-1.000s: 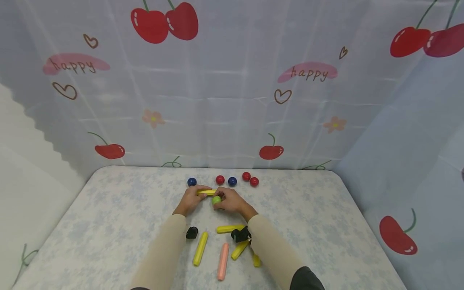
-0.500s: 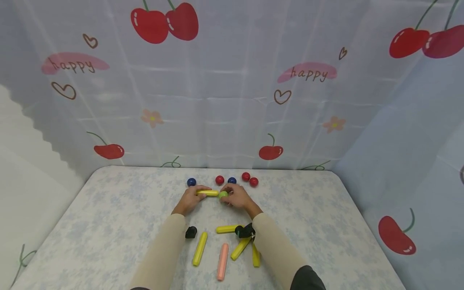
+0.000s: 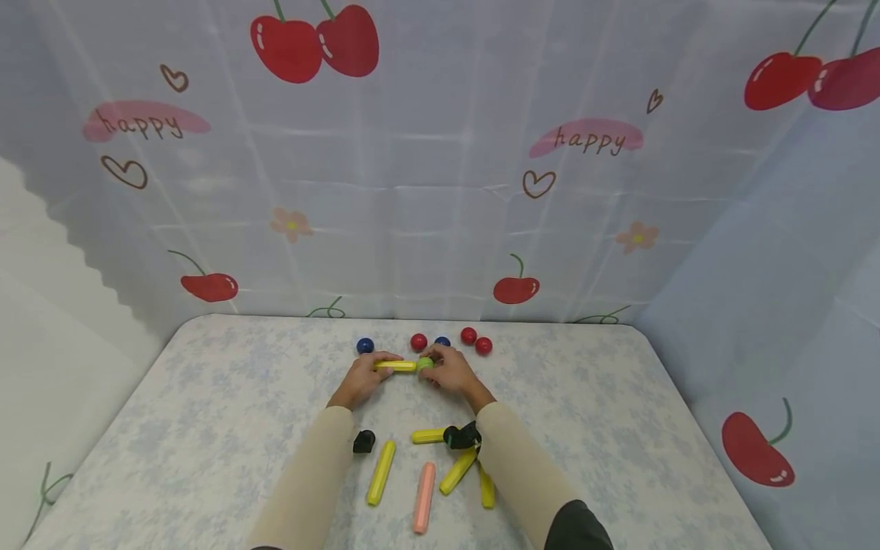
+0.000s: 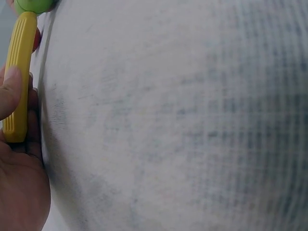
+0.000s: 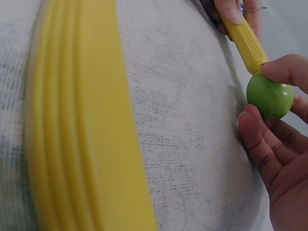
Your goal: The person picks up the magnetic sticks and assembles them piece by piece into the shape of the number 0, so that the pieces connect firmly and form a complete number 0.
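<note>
My left hand (image 3: pixel 359 380) grips a ridged yellow stick (image 3: pixel 404 366) that lies crosswise over the far half of the table. In the left wrist view the thumb presses along the side of this stick (image 4: pixel 21 62). A glossy green ball (image 3: pixel 425 364) is pinched by the thumb and fingers of my right hand (image 3: pixel 455 373). The right wrist view shows that green ball (image 5: pixel 270 98) touching the free end of the stick; whether the two are joined cannot be seen.
Behind the hands are a blue ball (image 3: pixel 365 346), a red ball (image 3: pixel 418 342), a partly hidden blue ball (image 3: pixel 443 341) and two more red balls (image 3: pixel 484 346). Nearer lie several yellow sticks (image 3: pixel 381 473) and a pink stick (image 3: pixel 424 498); the right wrist partly covers some.
The right hand has moved the green ball right and away from the body, from in front of the yellow stick to its end. The left hand and its stick stay nearly still.
</note>
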Action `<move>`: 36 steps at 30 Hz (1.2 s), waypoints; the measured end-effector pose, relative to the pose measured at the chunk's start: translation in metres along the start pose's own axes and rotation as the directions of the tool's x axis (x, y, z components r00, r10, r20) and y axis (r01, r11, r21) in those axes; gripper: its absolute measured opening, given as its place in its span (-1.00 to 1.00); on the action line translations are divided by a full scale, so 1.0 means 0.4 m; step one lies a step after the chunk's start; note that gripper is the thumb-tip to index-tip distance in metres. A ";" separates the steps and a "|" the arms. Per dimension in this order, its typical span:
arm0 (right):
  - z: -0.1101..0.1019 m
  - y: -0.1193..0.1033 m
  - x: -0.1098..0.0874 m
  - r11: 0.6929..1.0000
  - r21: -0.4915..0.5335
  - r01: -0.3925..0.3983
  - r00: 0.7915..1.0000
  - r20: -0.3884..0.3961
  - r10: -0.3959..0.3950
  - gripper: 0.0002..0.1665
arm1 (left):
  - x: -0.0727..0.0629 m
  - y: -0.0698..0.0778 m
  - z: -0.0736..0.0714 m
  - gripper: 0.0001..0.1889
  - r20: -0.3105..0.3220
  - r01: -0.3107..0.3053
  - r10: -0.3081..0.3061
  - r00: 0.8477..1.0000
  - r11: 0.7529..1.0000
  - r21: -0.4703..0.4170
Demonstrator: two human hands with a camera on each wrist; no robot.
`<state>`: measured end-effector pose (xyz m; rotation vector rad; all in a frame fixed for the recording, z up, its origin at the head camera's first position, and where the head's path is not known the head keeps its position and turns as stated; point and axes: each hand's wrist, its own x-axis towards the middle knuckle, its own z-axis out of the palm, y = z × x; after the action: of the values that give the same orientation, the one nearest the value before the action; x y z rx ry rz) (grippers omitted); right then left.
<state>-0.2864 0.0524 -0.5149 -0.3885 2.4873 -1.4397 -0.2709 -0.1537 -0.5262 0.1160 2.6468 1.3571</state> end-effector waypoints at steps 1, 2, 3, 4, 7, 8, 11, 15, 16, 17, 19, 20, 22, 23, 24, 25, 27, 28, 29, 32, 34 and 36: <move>0.000 0.000 0.000 1.000 -0.002 -0.002 1.000 -0.004 0.002 -0.66 | 0.000 0.001 0.000 -0.72 0.001 -0.001 0.001 1.000 1.000 0.000; 0.000 0.000 0.000 1.000 -0.005 -0.002 1.000 -0.006 0.002 -0.65 | 0.000 0.000 -0.001 -0.72 0.001 -0.002 0.002 1.000 1.000 0.000; 0.001 0.001 0.000 1.000 -0.006 -0.001 1.000 -0.007 0.001 -0.65 | 0.000 0.000 -0.002 -0.73 0.001 -0.001 0.001 1.000 1.000 -0.003; 0.001 0.003 0.000 1.000 -0.009 -0.001 1.000 -0.008 0.001 -0.65 | -0.001 -0.001 -0.002 -0.73 0.000 -0.007 0.007 1.000 1.000 0.000; 0.005 0.007 -0.001 1.000 -0.024 0.004 1.000 -0.007 -0.004 -0.65 | -0.004 0.000 -0.005 -0.74 -0.004 -0.008 0.008 1.000 1.000 -0.010; 0.007 0.009 -0.001 1.000 -0.029 0.004 1.000 -0.006 -0.004 -0.65 | -0.007 0.001 -0.007 -0.75 -0.006 -0.009 0.009 1.000 1.000 -0.011; 0.009 0.011 -0.003 0.999 -0.032 -0.004 1.000 -0.006 0.004 -0.64 | -0.016 0.006 -0.014 -0.77 -0.009 -0.020 0.020 1.000 1.000 0.015; 0.009 0.012 -0.007 1.000 -0.015 -0.022 1.000 -0.011 0.022 -0.63 | -0.028 0.014 -0.037 -0.75 -0.007 -0.059 0.060 0.998 0.995 0.076; 0.009 0.013 -0.007 1.000 -0.010 -0.022 1.000 -0.012 0.022 -0.63 | -0.029 0.015 -0.046 -0.75 -0.007 -0.063 0.064 0.998 0.994 0.085; 0.009 0.013 -0.008 1.000 -0.004 -0.023 1.000 -0.013 0.022 -0.63 | -0.030 0.016 -0.056 -0.74 -0.009 -0.068 0.069 0.998 0.994 0.091; 0.009 0.015 -0.007 1.000 0.011 -0.019 1.000 -0.015 0.019 -0.64 | -0.030 0.018 -0.078 -0.72 -0.022 -0.076 0.079 0.997 0.992 0.102; 0.010 0.015 -0.007 1.000 0.017 -0.014 1.000 -0.014 0.014 -0.63 | -0.028 0.017 -0.090 -0.72 -0.033 -0.080 0.084 0.996 0.991 0.111; 0.011 0.016 -0.007 0.999 0.031 -0.010 1.000 -0.016 0.010 -0.63 | -0.023 0.017 -0.111 -0.70 -0.065 -0.073 0.082 0.995 0.988 0.139; 0.011 0.016 -0.007 0.999 0.035 -0.012 1.000 -0.018 0.013 -0.63 | -0.020 0.017 -0.120 -0.69 -0.083 -0.072 0.085 0.993 0.985 0.157; 0.011 0.017 -0.007 0.999 0.037 -0.014 1.000 -0.018 0.014 -0.64 | -0.015 0.014 -0.127 -0.68 -0.100 -0.073 0.093 0.991 0.980 0.184; 0.012 0.017 -0.008 0.999 0.037 -0.014 1.000 -0.017 0.014 -0.63 | -0.010 0.012 -0.133 -0.66 -0.115 -0.072 0.098 0.989 0.975 0.211; 0.013 0.018 -0.008 0.999 0.036 -0.017 1.000 -0.016 0.018 -0.63 | 0.002 0.003 -0.139 -0.62 -0.139 -0.058 0.094 0.986 0.967 0.248; 0.012 0.018 -0.009 0.999 0.038 -0.016 1.000 -0.014 0.016 -0.63 | 0.008 -0.001 -0.140 -0.60 -0.144 -0.053 0.093 0.985 0.964 0.262; 0.012 0.018 -0.010 0.999 0.042 -0.023 1.000 -0.012 0.024 -0.63 | 0.013 -0.006 -0.139 -0.57 -0.143 -0.053 0.095 0.985 0.961 0.270; 0.010 0.015 -0.011 0.998 0.049 -0.033 0.999 -0.013 0.034 -0.63 | 0.025 -0.017 -0.129 -0.50 -0.128 -0.036 0.072 0.989 0.965 0.261; 0.010 0.013 -0.009 0.998 0.049 -0.041 0.999 -0.013 0.041 -0.63 | 0.027 -0.021 -0.121 -0.48 -0.120 -0.013 0.044 0.992 0.967 0.253; 0.011 0.012 -0.009 0.998 0.046 -0.045 0.999 -0.015 0.046 -0.63 | 0.028 -0.024 -0.112 -0.47 -0.115 0.023 0.006 0.993 0.968 0.251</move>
<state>-0.2820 0.0525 -0.5209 -0.3105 2.4538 -1.4845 -0.2899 -0.1933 -0.5095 0.0587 2.9029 1.0473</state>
